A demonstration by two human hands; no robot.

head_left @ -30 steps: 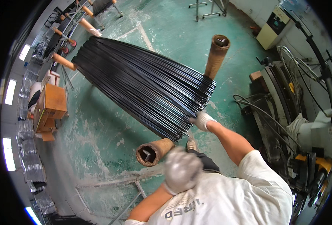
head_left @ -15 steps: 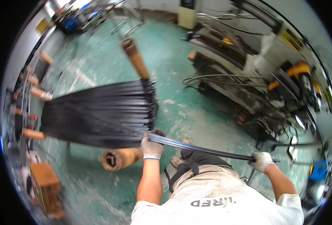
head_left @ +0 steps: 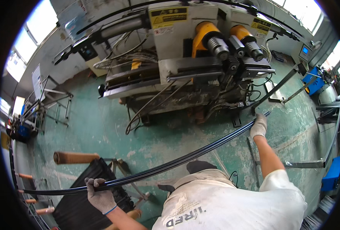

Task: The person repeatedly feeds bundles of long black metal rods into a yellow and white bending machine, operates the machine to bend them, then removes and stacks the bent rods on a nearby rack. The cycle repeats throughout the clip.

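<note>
Several long, glossy black strips [head_left: 177, 161] stretch across in front of me in one thin bundle, bowed in the fisheye picture. My left hand [head_left: 100, 194], in a pale work glove, is closed around them left of centre, and their far left ends run on past it. Near their right end my gloved right hand [head_left: 259, 125] grips them. Below my left hand lies a thick stack of similar black strips [head_left: 78, 203], resting on a rack with brown-wrapped posts [head_left: 76, 158].
A large machine [head_left: 170, 73] with orange-and-metal rollers [head_left: 216, 40] stands ahead, cables hanging from its front. At the right is a dark metal frame [head_left: 302, 165] near blue equipment [head_left: 333, 172]. A metal stand [head_left: 56, 101] is at the far left. Green, worn floor [head_left: 158, 134] lies between.
My body and view have turned right, toward the machine. The strips have swung along in both hands, away from lying over the stack's near right corner. Both hands keep hold of them.
</note>
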